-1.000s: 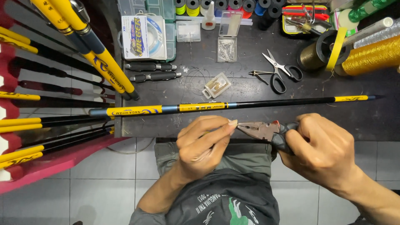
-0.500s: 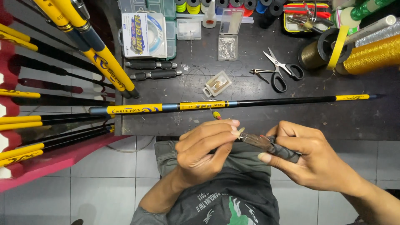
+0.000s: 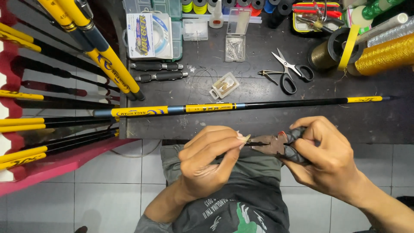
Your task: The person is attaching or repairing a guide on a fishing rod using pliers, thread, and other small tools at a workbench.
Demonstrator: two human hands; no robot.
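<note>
The person sits at the near edge of a dark workbench (image 3: 258,121), both hands held just in front of it, over the lap. The right hand (image 3: 327,159) is wrapped around the dark grips of a pair of pliers (image 3: 276,144), fingers curled tight over the handles, thumb on top. The rusty-looking nose of the pliers points left, toward the other hand. The left hand (image 3: 207,162) meets it there: thumb and forefinger are pinched narrowly together on a small thin dark piece (image 3: 252,143) that sticks out from the plier tip. The piece sits right at the fingertips (image 3: 242,139), between them and the plier nose, touching both as far as I can see; it is too small to say what it is.

On the bench just beyond the hands lies a long fishing rod (image 3: 241,105), yellow and blue at the thick end and thin black toward the right, running across almost the whole width. Further back sit a pair of black-handled scissors (image 3: 291,71), a small clear plastic packet (image 3: 224,85), two dark rod handles (image 3: 157,71) lying side by side, and a packet of fishing line (image 3: 148,35). Spools of gold thread (image 3: 379,54) stand at the far right. More yellow-and-black rods (image 3: 56,125) are racked at the left.
</note>
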